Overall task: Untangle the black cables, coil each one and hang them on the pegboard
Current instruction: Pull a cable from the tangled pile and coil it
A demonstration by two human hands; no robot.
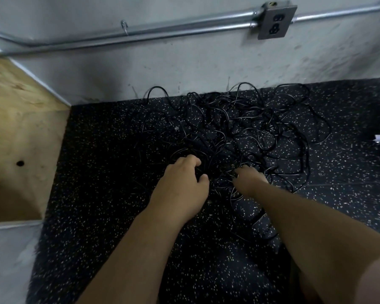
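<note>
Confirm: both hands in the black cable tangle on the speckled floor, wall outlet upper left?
No: head view shows the wall outlet upper right, not left. Left hand and right hand are both in the black cable tangle on the speckled floor.

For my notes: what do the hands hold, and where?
The left hand grips near-edge strands of the black cables; the right hand: cannot tell.

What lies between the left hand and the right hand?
Head view: strands of the black cables, lying on the speckled floor mat, between left hand and right hand.
</note>
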